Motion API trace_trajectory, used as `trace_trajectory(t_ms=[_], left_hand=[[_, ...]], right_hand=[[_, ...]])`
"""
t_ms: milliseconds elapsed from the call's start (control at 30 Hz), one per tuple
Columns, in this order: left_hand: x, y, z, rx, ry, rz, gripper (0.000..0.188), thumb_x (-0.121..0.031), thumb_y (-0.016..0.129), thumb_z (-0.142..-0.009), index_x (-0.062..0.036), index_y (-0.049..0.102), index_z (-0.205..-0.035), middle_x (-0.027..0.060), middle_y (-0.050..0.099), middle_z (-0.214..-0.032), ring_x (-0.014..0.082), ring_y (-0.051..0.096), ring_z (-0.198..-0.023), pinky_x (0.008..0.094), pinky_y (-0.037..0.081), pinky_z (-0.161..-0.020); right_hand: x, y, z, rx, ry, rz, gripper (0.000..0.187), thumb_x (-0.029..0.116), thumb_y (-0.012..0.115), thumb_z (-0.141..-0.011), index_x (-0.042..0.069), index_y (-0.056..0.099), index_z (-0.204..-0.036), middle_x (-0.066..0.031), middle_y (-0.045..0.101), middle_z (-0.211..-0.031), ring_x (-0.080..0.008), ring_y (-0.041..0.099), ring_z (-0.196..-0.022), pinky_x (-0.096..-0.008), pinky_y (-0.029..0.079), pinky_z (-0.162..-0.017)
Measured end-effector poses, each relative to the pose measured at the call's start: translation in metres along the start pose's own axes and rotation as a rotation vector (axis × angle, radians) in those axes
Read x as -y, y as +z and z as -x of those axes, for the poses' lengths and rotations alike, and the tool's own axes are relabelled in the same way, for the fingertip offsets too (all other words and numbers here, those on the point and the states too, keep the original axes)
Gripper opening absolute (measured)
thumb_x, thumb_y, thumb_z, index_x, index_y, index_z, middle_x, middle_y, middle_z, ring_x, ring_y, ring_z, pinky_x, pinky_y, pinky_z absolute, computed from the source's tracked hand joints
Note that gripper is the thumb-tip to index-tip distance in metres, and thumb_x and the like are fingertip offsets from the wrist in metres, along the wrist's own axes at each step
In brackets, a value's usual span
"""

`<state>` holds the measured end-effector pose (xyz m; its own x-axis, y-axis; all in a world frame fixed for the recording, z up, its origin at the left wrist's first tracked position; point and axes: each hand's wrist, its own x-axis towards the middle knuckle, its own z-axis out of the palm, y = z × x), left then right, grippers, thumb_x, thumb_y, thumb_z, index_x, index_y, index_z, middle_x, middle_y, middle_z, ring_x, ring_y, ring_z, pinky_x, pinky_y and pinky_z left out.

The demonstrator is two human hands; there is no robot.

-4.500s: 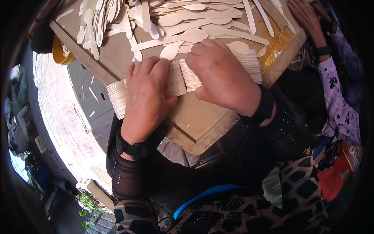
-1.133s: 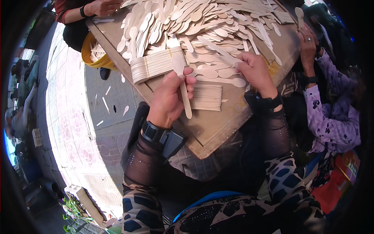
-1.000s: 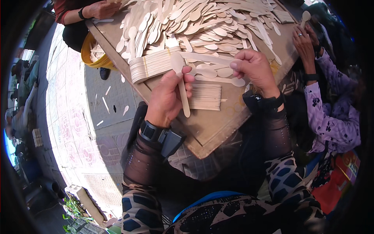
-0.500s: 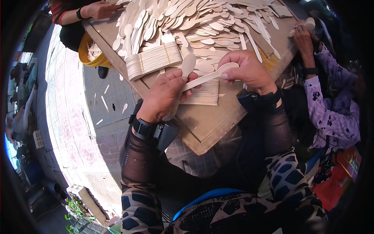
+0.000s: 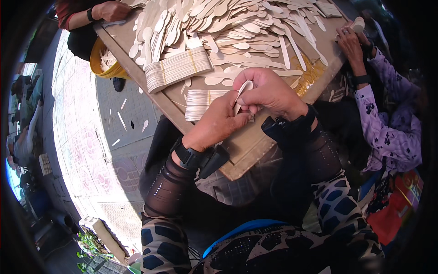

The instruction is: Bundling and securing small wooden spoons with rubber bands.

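My left hand [image 5: 218,118] and my right hand [image 5: 273,92] meet above the near part of the table, both closed on wooden spoons [image 5: 245,90]. The spoons are held together, bowls up and tilted; my fingers hide most of the handles. Just left of my fingers lies a small stack of wooden spoons [image 5: 195,105] with a yellow band round it. Behind it sits a larger banded bundle of wooden spoons [image 5: 171,72]. A big loose heap of wooden spoons [image 5: 223,20] covers the far side.
The brown table [image 5: 246,157] has a near corner before me. Yellow rubber bands [image 5: 315,73] lie at its right. A yellow bucket [image 5: 96,59] with wooden pieces stands left. One person's hand [image 5: 112,11] is at far left; another person's hands [image 5: 351,43] hold spoons at right.
My hands have drawn together, and the crossed spoons are now held side by side between them. The left hand moved right, uncovering the small stack. The co-workers' hands shifted slightly.
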<state>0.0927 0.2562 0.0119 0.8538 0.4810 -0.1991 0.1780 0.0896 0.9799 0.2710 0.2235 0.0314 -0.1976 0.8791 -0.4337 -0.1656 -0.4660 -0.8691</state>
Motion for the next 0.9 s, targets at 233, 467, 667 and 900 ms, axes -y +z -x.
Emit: trace_trajectory(t_ms=[233, 467, 667, 900], left_hand=[[-0.019, 0.005, 0.002, -0.101, -0.154, -0.040, 0.020, -0.008, 0.055, -0.087, -0.0025, 0.058, -0.106, 0.0008, 0.060, -0.091, 0.0071, 0.052, -0.082, 0.0224, 0.043, -0.077], [0.000, 0.017, 0.004, 0.107, -0.247, 0.260, 0.019, -0.016, 0.052, -0.090, -0.0032, 0.054, -0.104, 0.0022, 0.058, -0.083, 0.0077, 0.053, -0.070, 0.0218, 0.045, -0.063], [-0.011, 0.012, 0.013, -0.087, -0.119, 0.117, 0.069, -0.014, 0.084, -0.068, 0.0026, 0.048, -0.125, 0.0053, 0.056, -0.101, 0.0113, 0.051, -0.095, 0.0261, 0.041, -0.089], [-0.018, -0.029, 0.027, -0.322, 0.009, -0.937, 0.082, -0.008, 0.083, -0.056, 0.0014, 0.045, -0.129, 0.0177, 0.051, -0.128, 0.0317, 0.049, -0.116, 0.0374, 0.041, -0.097]], right_hand=[[-0.002, 0.009, 0.008, 0.033, -0.165, 0.079, 0.030, -0.002, 0.066, -0.075, -0.005, 0.057, -0.103, -0.0105, 0.066, -0.081, -0.0114, 0.061, -0.062, -0.0225, 0.050, -0.054], [0.004, -0.003, 0.018, 0.161, -0.100, 0.043, 0.028, -0.001, 0.068, -0.075, -0.005, 0.062, -0.101, -0.0094, 0.067, -0.077, -0.0095, 0.060, -0.059, -0.0212, 0.048, -0.053], [0.016, -0.037, 0.033, 0.029, -0.200, 0.094, 0.010, 0.004, 0.072, -0.075, 0.000, 0.069, -0.083, -0.0019, 0.063, -0.066, -0.0045, 0.057, -0.054, -0.0175, 0.043, -0.047], [0.020, -0.062, 0.045, -0.112, -0.311, 0.106, 0.014, 0.004, 0.075, -0.072, 0.000, 0.070, -0.085, -0.0028, 0.065, -0.068, -0.0062, 0.057, -0.056, -0.0187, 0.043, -0.049]])
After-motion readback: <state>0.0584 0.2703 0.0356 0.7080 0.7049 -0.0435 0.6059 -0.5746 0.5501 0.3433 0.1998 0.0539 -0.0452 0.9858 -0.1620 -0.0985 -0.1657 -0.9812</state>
